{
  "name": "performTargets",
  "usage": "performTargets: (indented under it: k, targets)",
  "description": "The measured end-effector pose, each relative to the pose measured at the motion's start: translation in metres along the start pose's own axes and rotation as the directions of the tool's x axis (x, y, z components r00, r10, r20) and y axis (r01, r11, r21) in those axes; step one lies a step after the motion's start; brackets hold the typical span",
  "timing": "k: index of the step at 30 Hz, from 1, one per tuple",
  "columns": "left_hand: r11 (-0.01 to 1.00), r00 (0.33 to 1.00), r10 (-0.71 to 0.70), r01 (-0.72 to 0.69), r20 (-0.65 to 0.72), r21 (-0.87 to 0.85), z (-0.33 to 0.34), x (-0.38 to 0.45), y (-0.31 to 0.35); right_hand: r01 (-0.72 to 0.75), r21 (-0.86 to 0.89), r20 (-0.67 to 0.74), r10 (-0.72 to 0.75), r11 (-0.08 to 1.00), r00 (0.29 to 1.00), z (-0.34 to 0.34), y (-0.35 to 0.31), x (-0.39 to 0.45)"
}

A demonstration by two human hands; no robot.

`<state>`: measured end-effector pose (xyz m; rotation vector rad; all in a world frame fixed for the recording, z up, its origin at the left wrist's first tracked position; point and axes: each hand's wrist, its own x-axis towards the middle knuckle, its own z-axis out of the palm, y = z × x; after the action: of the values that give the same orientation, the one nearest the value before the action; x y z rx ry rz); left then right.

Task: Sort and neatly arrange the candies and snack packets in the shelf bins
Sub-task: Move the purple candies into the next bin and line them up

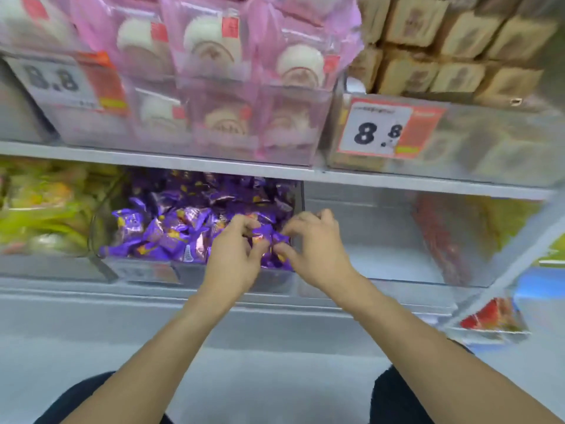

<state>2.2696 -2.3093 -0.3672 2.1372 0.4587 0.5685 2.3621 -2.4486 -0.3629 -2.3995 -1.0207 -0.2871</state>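
Left hand (235,255): reached forward, fingers curled, pinching purple candies (171,231).
Right hand (315,246): alongside, fingers curled, gripping the same candies.
Candies: heaped in clear bin (146,270), lower shelf, front right corner under both hands.

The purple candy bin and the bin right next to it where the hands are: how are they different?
The purple candy bin is heaped with shiny purple wrapped candies; the neighbouring bin looks mostly bare. The left hand and right hand pinch candies in the purple bin, none in the neighbour. Both are clear bins on the same shelf.
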Motion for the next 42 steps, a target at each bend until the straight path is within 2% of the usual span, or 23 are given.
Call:
performTargets:
  k: [4,7,9,12,13,17,19,22,25,29,33,35,37,39,40,42]
  targets:
    - [0.995,0.997,-0.029,0.022,-0.071,-0.099,-0.015,-0.009,0.009,-0.032,0.264,-0.122,0.066,0.964,0.990,-0.013,-0.010,-0.013]
    - [0.979,0.994,-0.004,-0.018,-0.109,-0.202,-0.029,-0.015,0.025,-0.007,0.490,-0.148,0.090,0.872,0.985,-0.032,-0.021,-0.019]
    - [0.956,0.997,-0.023,0.001,-0.073,-0.294,-0.037,-0.017,0.033,-0.042,0.665,-0.089,0.135,0.746,0.987,-0.043,-0.027,-0.023]
    - [0.899,0.996,-0.084,0.093,0.039,-0.427,-0.043,-0.023,0.040,-0.178,0.889,0.095,0.209,0.423,0.973,-0.059,-0.038,-0.026]
    - [0.886,0.993,-0.100,0.119,0.067,-0.449,-0.043,-0.026,0.041,-0.240,0.903,0.164,0.228,0.357,0.960,-0.062,-0.040,-0.026]
    - [0.814,0.979,-0.163,0.203,0.122,-0.544,-0.035,-0.035,0.042,-0.389,0.870,0.290,0.322,0.304,0.901,-0.055,-0.034,-0.034]
    - [0.740,0.967,-0.198,0.255,0.160,-0.622,-0.034,-0.028,0.046,-0.445,0.852,0.350,0.335,0.274,0.875,-0.054,-0.031,-0.041]
    - [0.692,0.961,-0.185,0.277,0.207,-0.667,-0.032,-0.017,0.051,-0.399,0.877,0.337,0.250,0.268,0.908,-0.059,-0.024,-0.047]
    - [0.624,0.942,-0.243,0.333,0.229,-0.706,-0.026,-0.014,0.052,-0.375,0.882,0.319,0.224,0.287,0.921,-0.069,-0.008,-0.047]
    - [0.708,0.950,-0.223,0.312,0.219,-0.633,-0.013,-0.017,0.050,-0.436,0.872,0.372,0.275,0.224,0.886,-0.072,0.011,-0.046]
    - [0.697,0.961,-0.208,0.276,0.182,-0.662,0.001,-0.018,0.050,-0.444,0.872,0.373,0.307,0.206,0.875,-0.067,0.015,-0.043]
    - [0.654,0.959,-0.228,0.280,0.170,-0.702,0.006,-0.017,0.054,-0.438,0.877,0.372,0.295,0.201,0.880,-0.067,0.016,-0.042]
    - [0.554,0.956,-0.241,0.279,0.170,-0.784,0.011,-0.017,0.058,-0.440,0.879,0.377,0.297,0.184,0.877,-0.068,0.017,-0.041]
    - [0.446,0.951,-0.262,0.271,0.165,-0.853,0.016,-0.021,0.065,-0.463,0.883,0.417,0.321,0.079,0.850,-0.069,0.018,-0.042]
    - [0.428,0.952,-0.263,0.261,0.157,-0.865,0.019,-0.023,0.067,-0.478,0.879,0.451,0.314,0.009,0.836,-0.069,0.017,-0.043]
    - [0.469,0.960,-0.235,0.248,0.151,-0.847,0.027,-0.028,0.065,-0.497,0.864,0.496,0.288,-0.075,0.819,-0.069,0.013,-0.044]
